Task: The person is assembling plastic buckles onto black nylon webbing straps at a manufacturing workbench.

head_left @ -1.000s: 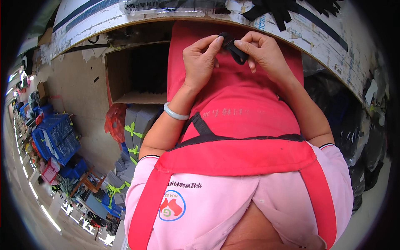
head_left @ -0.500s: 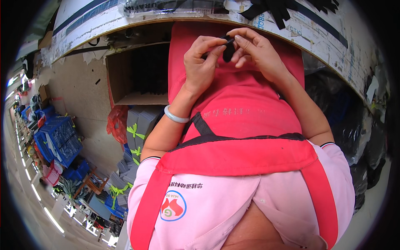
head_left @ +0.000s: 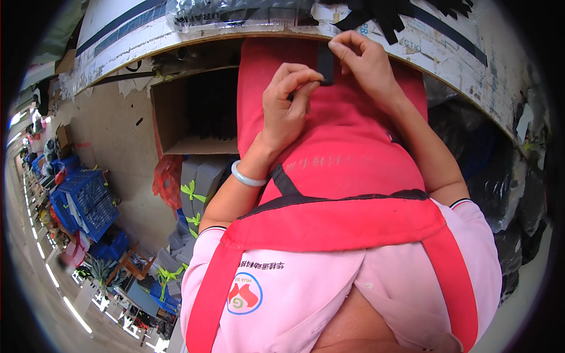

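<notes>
Both hands meet at the near edge of the worktop [head_left: 471,70], on a small dark strap piece [head_left: 325,63] that stands upright just below that edge, against the top of the red apron [head_left: 347,147]. The right hand [head_left: 368,62] pinches the top of the strap piece between thumb and forefinger, its other fingers curled in. The left hand [head_left: 288,106] pinches the strap's left side with thumb and forefinger pressed together, the remaining fingers folded toward the palm. A pale bangle [head_left: 247,176] circles the left wrist.

The worktop is a white board, scuffed and curved by the lens, with dark stripes along it. On it, above the right hand, lies a heap of black straps [head_left: 406,15], and further left a clear plastic bag [head_left: 235,9] holding dark goods. The apron hangs from the worktop edge down to the person's waist and hides whatever is directly beneath the hands.

Under the worktop to the left an open cardboard box [head_left: 188,112] lies on its side, dark inside. Below it are grey bundles tied with green tape [head_left: 191,194] and a red plastic bag [head_left: 168,179]. Blue crates [head_left: 82,200] stand further left on the floor. To the right, under the worktop, black bags [head_left: 518,194] are piled.
</notes>
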### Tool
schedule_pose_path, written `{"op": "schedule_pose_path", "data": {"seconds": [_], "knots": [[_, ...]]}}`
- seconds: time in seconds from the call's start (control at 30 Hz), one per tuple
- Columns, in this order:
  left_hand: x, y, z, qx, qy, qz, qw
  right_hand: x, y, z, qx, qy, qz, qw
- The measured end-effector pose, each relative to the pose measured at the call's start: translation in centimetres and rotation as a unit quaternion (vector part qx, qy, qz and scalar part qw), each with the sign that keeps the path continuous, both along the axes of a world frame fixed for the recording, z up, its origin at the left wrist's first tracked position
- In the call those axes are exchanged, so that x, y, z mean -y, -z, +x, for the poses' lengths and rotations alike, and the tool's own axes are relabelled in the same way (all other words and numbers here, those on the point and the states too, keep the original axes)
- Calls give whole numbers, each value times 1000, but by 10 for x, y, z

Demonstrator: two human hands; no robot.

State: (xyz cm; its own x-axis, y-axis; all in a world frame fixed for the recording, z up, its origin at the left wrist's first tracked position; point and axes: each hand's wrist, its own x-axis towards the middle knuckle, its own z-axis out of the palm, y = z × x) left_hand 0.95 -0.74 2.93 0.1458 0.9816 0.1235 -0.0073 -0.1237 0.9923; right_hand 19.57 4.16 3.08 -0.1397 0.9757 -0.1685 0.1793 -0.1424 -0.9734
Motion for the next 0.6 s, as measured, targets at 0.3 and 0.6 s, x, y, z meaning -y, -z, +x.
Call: {"op": "schedule_pose_path", "data": {"seconds": [0.3, 0.6], "knots": [[15, 33, -31, 429, 5, -453, 782, -1, -39, -74, -112, -219, 137, 960], [12, 26, -21, 345, 61, -392, 851, -27, 2, 15, 349, 25, 349, 870]]}}
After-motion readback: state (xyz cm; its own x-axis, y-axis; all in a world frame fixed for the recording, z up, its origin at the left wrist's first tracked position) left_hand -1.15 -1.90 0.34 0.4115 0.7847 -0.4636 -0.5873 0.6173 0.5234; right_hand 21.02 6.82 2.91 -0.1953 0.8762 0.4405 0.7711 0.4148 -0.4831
